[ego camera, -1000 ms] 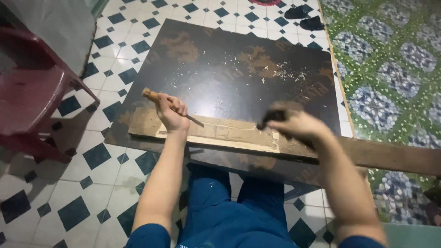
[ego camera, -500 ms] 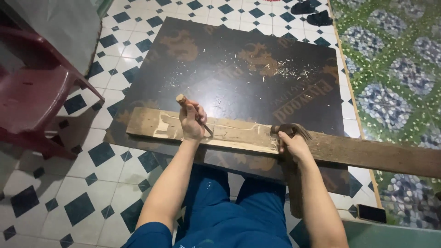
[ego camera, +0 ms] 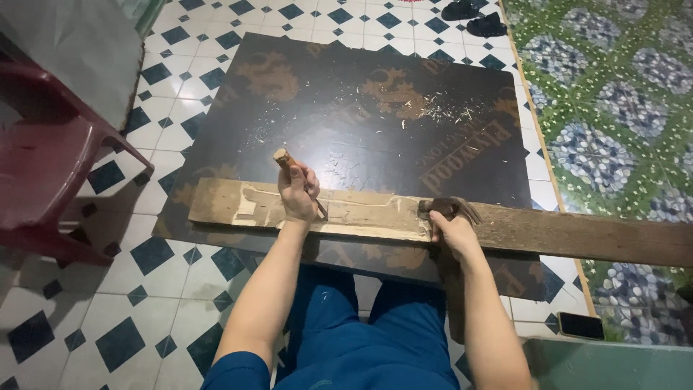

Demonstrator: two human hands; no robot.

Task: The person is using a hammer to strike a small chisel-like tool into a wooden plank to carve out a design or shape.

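A long wooden plank (ego camera: 548, 231) lies across a dark plywood sheet (ego camera: 346, 123) on the tiled floor. Part of its top face is cut away and pale. My left hand (ego camera: 298, 193) grips a wooden-handled chisel (ego camera: 283, 157), its blade tip set on the plank. My right hand (ego camera: 453, 232) holds a claw hammer (ego camera: 451, 209) close to its head, which rests on the plank right of the cut area. The hammer's handle runs down beside my forearm.
A dark red plastic chair (ego camera: 50, 159) stands at the left. Wood chips lie scattered on the sheet (ego camera: 447, 112). A green patterned mat (ego camera: 621, 123) covers the floor at right, with a phone (ego camera: 581, 326) at its lower edge. Dark sandals (ego camera: 476, 18) lie at the top.
My right hand came down from a raised position and the hammer head now rests on the plank. My left hand with the chisel shifted slightly right along the plank.
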